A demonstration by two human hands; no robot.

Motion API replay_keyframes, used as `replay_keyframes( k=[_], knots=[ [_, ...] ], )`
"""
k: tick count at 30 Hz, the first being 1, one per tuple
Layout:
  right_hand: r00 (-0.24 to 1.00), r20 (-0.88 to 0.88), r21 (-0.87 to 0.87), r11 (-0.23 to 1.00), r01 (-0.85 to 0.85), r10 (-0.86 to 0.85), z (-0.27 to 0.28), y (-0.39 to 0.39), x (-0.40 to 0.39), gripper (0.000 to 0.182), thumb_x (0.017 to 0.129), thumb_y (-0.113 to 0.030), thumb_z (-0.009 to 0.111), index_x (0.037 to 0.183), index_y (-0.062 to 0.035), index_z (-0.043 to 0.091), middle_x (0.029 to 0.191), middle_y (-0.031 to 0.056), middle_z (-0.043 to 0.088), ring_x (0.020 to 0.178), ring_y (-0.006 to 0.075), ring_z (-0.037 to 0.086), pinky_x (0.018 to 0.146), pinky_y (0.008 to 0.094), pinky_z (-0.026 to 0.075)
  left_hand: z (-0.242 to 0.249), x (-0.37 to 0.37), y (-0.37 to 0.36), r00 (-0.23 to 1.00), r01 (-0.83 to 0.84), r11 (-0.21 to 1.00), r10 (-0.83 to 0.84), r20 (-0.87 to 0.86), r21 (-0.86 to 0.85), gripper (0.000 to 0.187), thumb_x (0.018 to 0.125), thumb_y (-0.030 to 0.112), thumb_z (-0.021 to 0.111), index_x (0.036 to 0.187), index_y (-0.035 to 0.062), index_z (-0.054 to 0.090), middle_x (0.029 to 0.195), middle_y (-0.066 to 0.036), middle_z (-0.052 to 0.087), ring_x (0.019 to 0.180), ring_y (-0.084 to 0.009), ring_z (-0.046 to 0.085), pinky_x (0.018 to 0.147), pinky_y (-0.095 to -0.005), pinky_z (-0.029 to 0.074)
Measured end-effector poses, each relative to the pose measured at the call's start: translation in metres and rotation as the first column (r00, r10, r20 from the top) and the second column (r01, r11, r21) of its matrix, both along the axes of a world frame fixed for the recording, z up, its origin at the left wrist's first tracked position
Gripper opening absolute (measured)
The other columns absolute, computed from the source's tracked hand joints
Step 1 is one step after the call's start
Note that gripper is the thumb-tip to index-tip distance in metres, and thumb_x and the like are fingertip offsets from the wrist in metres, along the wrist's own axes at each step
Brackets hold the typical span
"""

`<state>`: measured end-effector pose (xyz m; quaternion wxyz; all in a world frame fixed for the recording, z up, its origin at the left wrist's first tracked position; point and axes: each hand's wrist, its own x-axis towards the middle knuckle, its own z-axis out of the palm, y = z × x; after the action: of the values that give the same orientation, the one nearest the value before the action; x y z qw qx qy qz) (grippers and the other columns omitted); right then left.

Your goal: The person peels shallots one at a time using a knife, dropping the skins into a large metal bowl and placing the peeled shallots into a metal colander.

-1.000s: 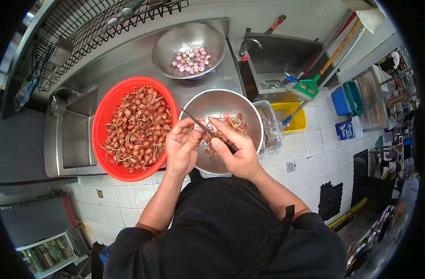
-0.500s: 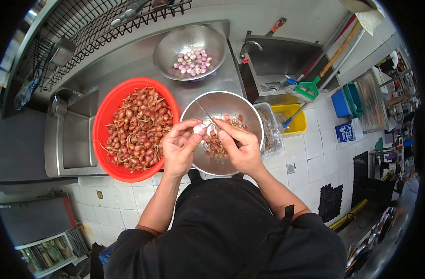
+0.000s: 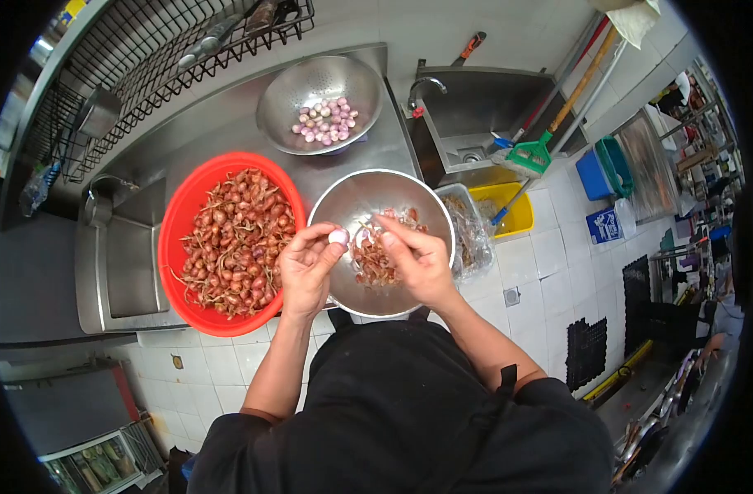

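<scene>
My left hand (image 3: 308, 267) pinches a peeled pale shallot (image 3: 338, 237) between thumb and fingers, over the left rim of a steel bowl (image 3: 434, 247). Inside that bowl lie brown and reddish skins (image 3: 375, 267). My right hand (image 3: 420, 262) is above the skins, thumb and fingers close together; a thin blade seems to be in it, mostly hidden. On the left, a red basin (image 3: 169, 239) is full of unpeeled shallots (image 3: 232, 247). A steel colander (image 3: 273, 103) behind holds peeled shallots (image 3: 331, 122).
A sink with a tap (image 3: 428, 82) is at the back right, another sink (image 3: 137, 272) at the far left. Right of the bowl are a plastic-lined tub (image 3: 468, 235) and a yellow container (image 3: 520, 216). A green brush (image 3: 530, 156) leans nearby. A wire rack (image 3: 170, 58) hangs upper left.
My hands have moved apart, the right one away from the shallot in my left. The blade seen between them earlier no longer shows clearly. The whole view has shifted slightly.
</scene>
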<state>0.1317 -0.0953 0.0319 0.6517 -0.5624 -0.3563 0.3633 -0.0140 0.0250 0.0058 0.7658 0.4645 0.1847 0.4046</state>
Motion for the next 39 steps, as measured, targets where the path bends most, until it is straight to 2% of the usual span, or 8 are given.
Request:
replay_keyframes(
  k=[8,15,20,23,28,31,34,39],
  knots=[
    [0.997,0.060,-0.292,0.954,0.069,-0.054,-0.041,-0.005,0.023,0.026,0.099,-0.018,0.056,0.100,0.0046,0.069,0.074,0.0022,0.062,0.066,0.0092,0.052,0.062,0.0258,0.044,0.010,0.086,0.136,0.952,-0.301,0.950,0.295,-0.083,-0.076,0.040,0.090,0.016,0.071,0.115,-0.0094,0.053,0.104,-0.016,0.065,0.094,-0.0209,0.067,0.078,-0.0285,0.056],
    [0.969,0.241,-0.380,0.915,0.137,-0.045,-0.050,-0.009,0.018,0.030,0.097,-0.022,0.058,0.088,0.0046,0.067,0.068,0.0086,0.064,0.063,0.0142,0.059,0.060,0.0299,0.047,-0.020,0.041,0.137,0.939,-0.149,0.989,0.142,-0.314,0.003,0.029,0.092,0.016,0.068,0.110,-0.0052,0.061,0.097,-0.013,0.068,0.081,-0.0198,0.068,0.066,-0.0304,0.058],
    [0.871,0.486,-0.332,0.906,0.262,-0.074,-0.054,-0.006,0.019,0.027,0.095,-0.020,0.060,0.088,0.0054,0.065,0.074,0.0147,0.069,0.067,0.0173,0.066,0.064,0.0327,0.050,-0.056,-0.041,0.175,0.293,-0.289,0.660,0.750,-0.593,0.693,0.018,0.086,0.017,0.068,0.094,0.0009,0.073,0.078,-0.016,0.071,0.070,-0.0294,0.070,0.070,-0.0410,0.056],
    [0.857,0.509,-0.296,0.919,0.261,-0.080,-0.045,-0.002,0.015,0.024,0.095,-0.018,0.061,0.090,0.0049,0.062,0.073,0.0148,0.069,0.067,0.0173,0.066,0.064,0.0328,0.050,-0.061,-0.088,0.205,-0.216,0.087,0.681,0.726,-0.653,0.727,0.037,0.084,0.017,0.066,0.116,0.0000,0.064,0.123,-0.020,0.060,0.116,-0.0360,0.053,0.101,-0.0475,0.042],
    [0.902,0.415,-0.198,0.956,0.215,-0.117,-0.057,0.001,0.010,0.019,0.094,-0.014,0.063,0.098,0.0037,0.058,0.071,0.0125,0.066,0.067,0.0149,0.064,0.063,0.0301,0.049,-0.075,-0.119,0.241,-0.236,0.433,0.623,0.775,-0.586,0.651,0.038,0.082,0.019,0.070,0.117,0.0057,0.064,0.122,-0.019,0.060,0.111,-0.0371,0.056,0.098,-0.0462,0.044],
    [0.949,0.300,-0.211,0.963,0.166,-0.097,-0.051,0.000,0.002,0.019,0.094,-0.012,0.062,0.106,0.0023,0.057,0.074,0.0078,0.066,0.067,0.0110,0.060,0.063,0.0271,0.048,-0.054,-0.119,0.233,0.105,0.168,0.680,0.708,-0.699,0.714,0.037,0.081,0.020,0.072,0.114,0.0032,0.064,0.114,-0.017,0.063,0.103,-0.0351,0.062,0.090,-0.0459,0.050],
    [0.988,0.139,-0.198,0.980,-0.038,0.067,-0.038,-0.004,-0.003,0.027,0.097,-0.011,0.058,0.122,-0.0008,0.056,0.083,0.0014,0.063,0.073,0.0073,0.058,0.069,0.0246,0.047,-0.025,-0.100,0.185,0.887,-0.174,0.981,0.120,-0.445,-0.083,0.027,0.089,0.005,0.066,0.113,-0.0029,0.057,0.102,-0.011,0.065,0.093,-0.0206,0.066,0.077,-0.0326,0.056],
    [0.989,0.008,-0.073,0.987,-0.144,0.145,-0.015,-0.003,-0.012,0.033,0.098,-0.011,0.056,0.129,-0.0001,0.053,0.087,0.0012,0.060,0.082,0.0077,0.059,0.078,0.0249,0.049,0.005,-0.053,0.078,0.978,0.128,0.981,-0.149,-0.145,-0.145,0.030,0.090,0.001,0.065,0.119,0.0005,0.056,0.105,-0.009,0.066,0.096,-0.0173,0.065,0.086,-0.0310,0.055]
  ],
)
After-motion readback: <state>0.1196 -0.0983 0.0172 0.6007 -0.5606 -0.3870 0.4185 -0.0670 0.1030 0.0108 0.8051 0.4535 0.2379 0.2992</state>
